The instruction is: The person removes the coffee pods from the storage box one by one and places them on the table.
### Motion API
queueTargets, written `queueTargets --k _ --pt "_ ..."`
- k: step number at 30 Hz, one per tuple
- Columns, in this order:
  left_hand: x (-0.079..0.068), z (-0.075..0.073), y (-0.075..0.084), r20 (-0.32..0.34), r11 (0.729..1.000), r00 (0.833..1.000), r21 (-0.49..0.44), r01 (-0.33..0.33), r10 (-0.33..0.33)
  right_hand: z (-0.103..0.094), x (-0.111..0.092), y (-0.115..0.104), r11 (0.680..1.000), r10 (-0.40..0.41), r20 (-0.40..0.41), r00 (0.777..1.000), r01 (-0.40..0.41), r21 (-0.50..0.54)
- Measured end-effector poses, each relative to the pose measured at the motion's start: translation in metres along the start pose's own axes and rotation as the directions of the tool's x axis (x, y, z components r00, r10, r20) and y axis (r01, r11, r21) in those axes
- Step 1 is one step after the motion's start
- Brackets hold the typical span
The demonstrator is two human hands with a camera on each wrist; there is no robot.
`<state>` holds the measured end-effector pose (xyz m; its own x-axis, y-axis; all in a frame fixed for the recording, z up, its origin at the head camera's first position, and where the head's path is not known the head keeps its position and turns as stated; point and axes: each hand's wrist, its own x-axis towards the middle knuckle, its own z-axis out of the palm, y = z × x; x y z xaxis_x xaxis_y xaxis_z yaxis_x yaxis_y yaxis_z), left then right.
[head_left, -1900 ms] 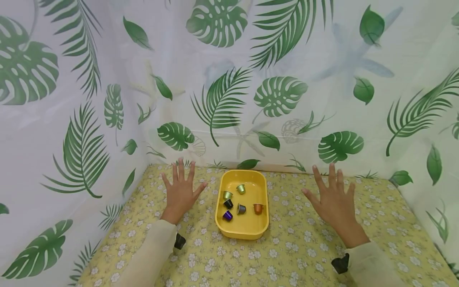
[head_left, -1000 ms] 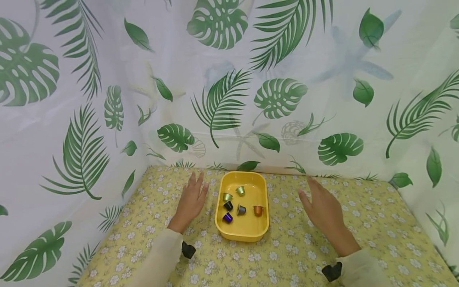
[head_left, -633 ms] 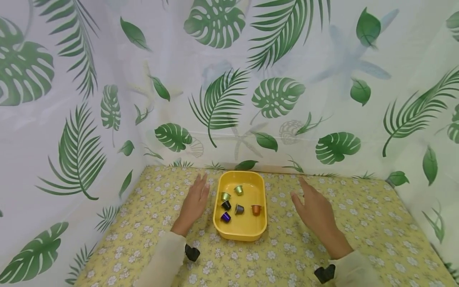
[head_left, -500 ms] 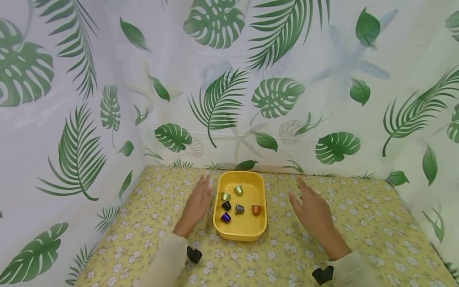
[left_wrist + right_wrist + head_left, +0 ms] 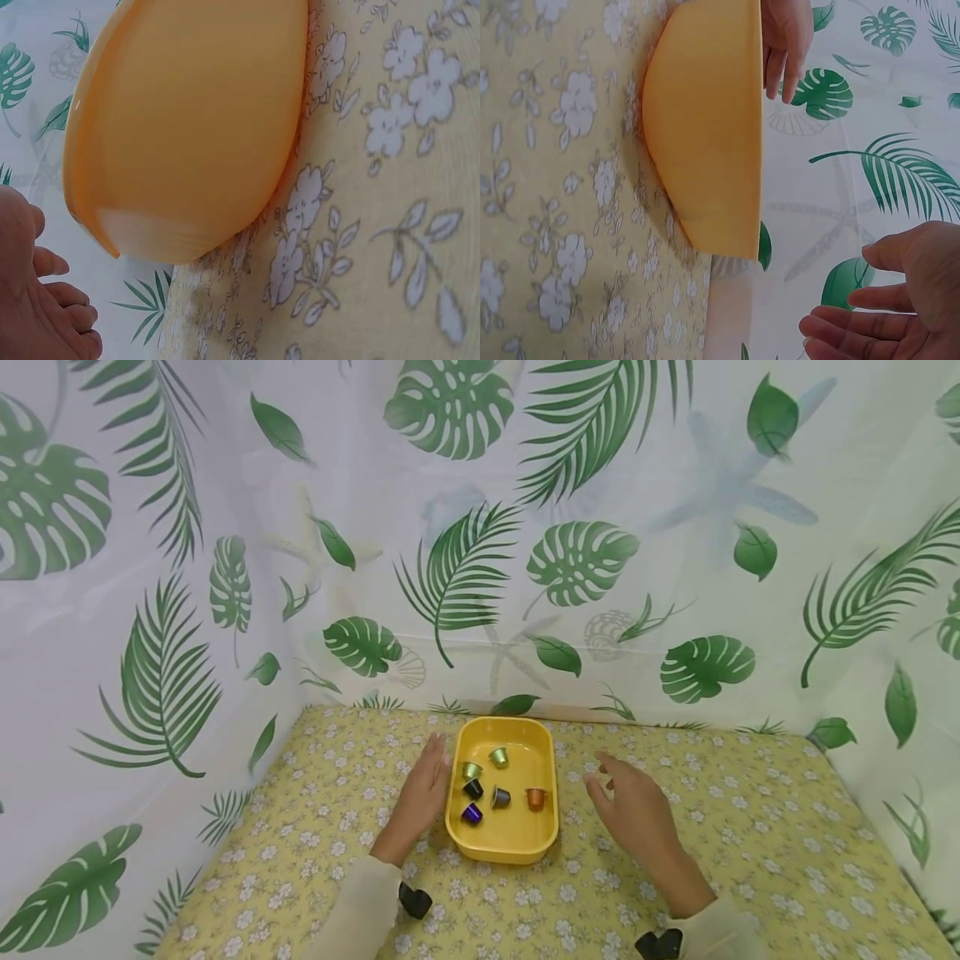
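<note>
A yellow rectangular tray with rounded corners stands on the table. Inside lie several small coffee capsules: two light green, one of them a green capsule, a black capsule, a grey capsule, a purple capsule and an orange capsule. My left hand is close beside the tray's left wall, fingers extended and holding nothing. To the right of the tray, a gap away, hovers my right hand, its fingers loosely bent and holding nothing. The right wrist view shows the tray's outer wall and my relaxed fingers.
A yellow floral cloth covers the table. White curtains with green leaf prints rise behind it and on both sides. Each wrist wears a black device, such as the left wrist device.
Both hands have moved inward toward the tray from their wider spread. Their fingers, splayed at first, have drawn together. The tray and capsules have stayed put.
</note>
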<state>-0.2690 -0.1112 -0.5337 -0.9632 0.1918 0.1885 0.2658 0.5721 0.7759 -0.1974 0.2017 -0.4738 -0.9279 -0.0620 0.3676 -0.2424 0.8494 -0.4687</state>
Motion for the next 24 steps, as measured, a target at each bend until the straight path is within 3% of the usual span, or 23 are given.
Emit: queueTargets --k 8,13,24 --pt "-0.001 0.004 0.003 0.0 1.0 1.0 -0.004 0.016 -0.016 0.01 -0.001 -0.017 0.999 -0.04 -0.014 0.999 0.041 0.031" --pt "0.002 0.007 0.003 0.019 0.999 1.0 -0.027 -0.018 0.019 0.017 0.0 -0.022 0.997 -0.046 -0.006 0.999 0.046 0.054" --pt "-0.003 0.016 -0.003 0.071 0.995 0.994 -0.055 -0.079 0.083 0.034 0.002 -0.042 0.997 -0.02 0.091 0.996 0.013 0.076"
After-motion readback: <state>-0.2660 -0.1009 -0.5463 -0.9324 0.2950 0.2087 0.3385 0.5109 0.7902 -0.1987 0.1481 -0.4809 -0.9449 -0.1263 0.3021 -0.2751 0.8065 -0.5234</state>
